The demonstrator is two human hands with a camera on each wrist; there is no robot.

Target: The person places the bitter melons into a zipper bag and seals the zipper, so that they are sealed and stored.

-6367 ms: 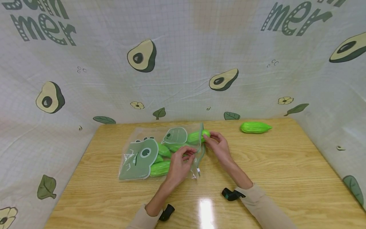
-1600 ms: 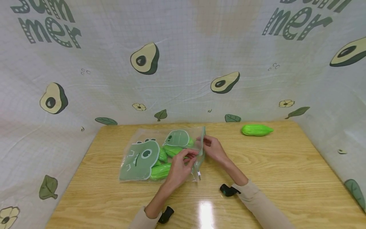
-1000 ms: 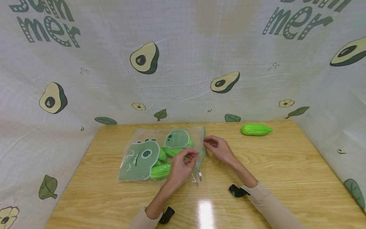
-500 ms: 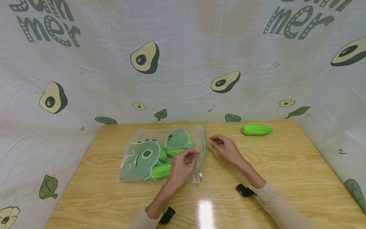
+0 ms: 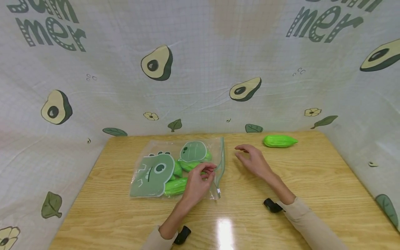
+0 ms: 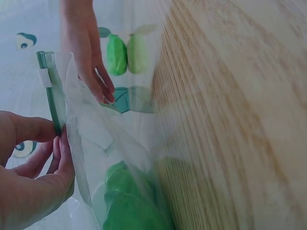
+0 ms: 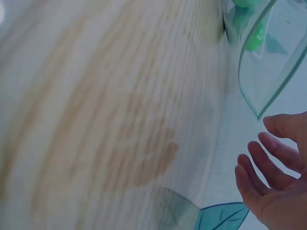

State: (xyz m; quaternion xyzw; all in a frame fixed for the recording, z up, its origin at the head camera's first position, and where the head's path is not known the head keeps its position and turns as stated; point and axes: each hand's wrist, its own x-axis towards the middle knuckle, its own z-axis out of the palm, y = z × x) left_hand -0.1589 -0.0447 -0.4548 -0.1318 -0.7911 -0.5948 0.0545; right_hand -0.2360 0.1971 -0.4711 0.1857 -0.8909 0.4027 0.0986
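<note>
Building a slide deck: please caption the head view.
Left hand pinches a cartoon-print zip bag of green vegetables; right hand hovers empty beside it, a loose vegetable beyond.

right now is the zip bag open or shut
The zip bag is open: in the right wrist view its green edges stand apart, and the left hand pinches the mouth's edge.

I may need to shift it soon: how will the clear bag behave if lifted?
The clear bag looks floppy, its thin film creased. The green vegetables lying loose inside would probably make it sag; some might spill, since its mouth gapes.
</note>
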